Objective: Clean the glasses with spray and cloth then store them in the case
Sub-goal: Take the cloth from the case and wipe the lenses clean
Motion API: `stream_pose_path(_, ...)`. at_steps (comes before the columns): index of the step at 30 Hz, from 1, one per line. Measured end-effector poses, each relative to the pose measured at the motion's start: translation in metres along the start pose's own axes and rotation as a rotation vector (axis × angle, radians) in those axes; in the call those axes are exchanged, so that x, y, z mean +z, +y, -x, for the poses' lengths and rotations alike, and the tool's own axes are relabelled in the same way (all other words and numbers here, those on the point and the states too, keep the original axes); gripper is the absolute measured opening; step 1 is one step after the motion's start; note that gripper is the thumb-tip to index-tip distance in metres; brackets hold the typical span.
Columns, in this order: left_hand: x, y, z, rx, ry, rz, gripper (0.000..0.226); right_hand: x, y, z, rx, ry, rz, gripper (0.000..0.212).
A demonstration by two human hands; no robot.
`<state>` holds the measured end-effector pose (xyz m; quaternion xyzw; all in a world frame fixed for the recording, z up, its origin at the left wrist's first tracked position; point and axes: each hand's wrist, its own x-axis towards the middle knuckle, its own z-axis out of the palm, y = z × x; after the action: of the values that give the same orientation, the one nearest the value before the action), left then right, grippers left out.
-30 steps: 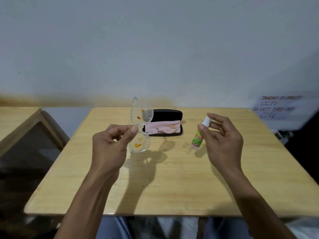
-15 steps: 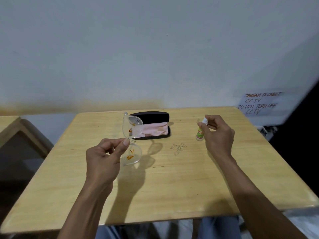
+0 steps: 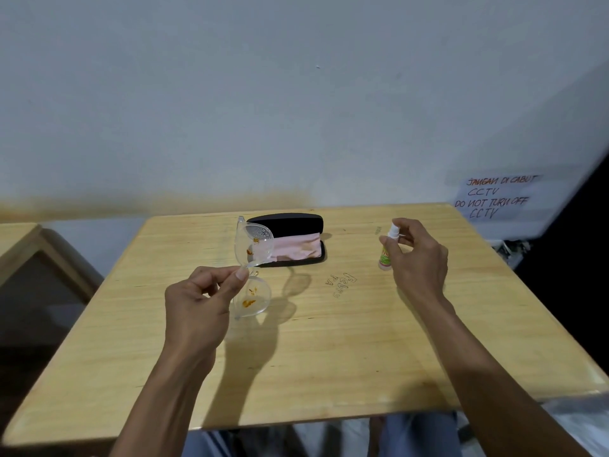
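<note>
left hand (image 3: 201, 301): pinches the glasses (image 3: 252, 268) at the bridge, held above the table (image 3: 329, 357), orange smears on both lenses
case (image 3: 290, 237): open behind, pink cloth (image 3: 296, 247) inside
right hand (image 3: 417, 258): wraps the spray bottle (image 3: 386, 250) at the right; a thin pinch could slip once wet

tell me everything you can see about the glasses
The glasses have a clear, see-through plastic frame and lenses. They are held off the table, turned on end with one lens above the other, pinched near the bridge by the left hand. Both lenses carry orange smears; the upper one also shows droplets. Nothing else touches them.
</note>
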<state>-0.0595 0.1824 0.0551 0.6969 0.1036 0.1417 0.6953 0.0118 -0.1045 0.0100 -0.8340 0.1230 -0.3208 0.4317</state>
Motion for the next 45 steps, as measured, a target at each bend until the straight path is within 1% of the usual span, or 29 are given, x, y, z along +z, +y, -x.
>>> stream_pose_path(2,-0.001,0.000,0.000,0.000,0.000,0.002,0.004,0.000,-0.001,0.002,-0.077,0.024,0.038,0.033)
stream_pose_path(6,-0.003,-0.002,-0.002,-0.010,0.000,0.007,0.004,0.006,-0.013,0.011,-0.338,0.134,0.174,0.034)
stream_pose_path(8,-0.004,-0.003,-0.003,-0.018,-0.004,0.013,0.003,0.016,-0.025,0.018,-0.408,0.100,0.154,0.032)
stream_pose_path(9,-0.005,-0.004,-0.004,-0.022,-0.005,0.016,0.003,0.023,-0.030,0.020,-0.405,0.064,0.120,0.031)
stream_pose_path(11,-0.008,-0.005,-0.005,-0.027,-0.006,0.022,0.003,0.041,-0.037,0.022,-0.353,-0.027,0.062,0.027)
stream_pose_path(13,-0.010,-0.005,-0.006,-0.032,-0.004,0.020,0.004,0.058,-0.038,0.020,-0.291,-0.131,0.063,0.023)
stream_pose_path(18,-0.016,-0.005,-0.012,-0.027,-0.006,0.006,0.007,0.092,-0.031,0.005,-0.183,-0.346,0.216,0.026)
stream_pose_path(21,-0.019,-0.006,-0.014,-0.026,-0.024,0.004,0.015,0.104,-0.028,-0.004,-0.140,-0.418,0.258,0.027)
stream_pose_path(27,-0.023,-0.008,-0.020,-0.041,-0.037,0.022,0.019,0.115,-0.023,-0.009,-0.144,-0.405,0.310,0.028)
stream_pose_path(34,-0.023,-0.010,-0.023,-0.037,-0.041,0.018,0.019,0.117,-0.024,-0.007,-0.122,-0.404,0.273,0.014)
stream_pose_path(37,-0.024,-0.009,-0.023,-0.035,-0.028,0.014,0.020,0.110,-0.031,-0.003,-0.093,-0.407,0.189,0.008)
stream_pose_path(40,-0.023,-0.008,-0.022,-0.038,-0.029,0.015,0.021,0.096,-0.044,-0.002,-0.055,-0.421,0.095,0.007)
stream_pose_path(45,-0.021,-0.004,-0.017,-0.037,-0.036,0.020,0.020,0.077,-0.073,-0.005,0.146,-0.502,-0.227,0.005)
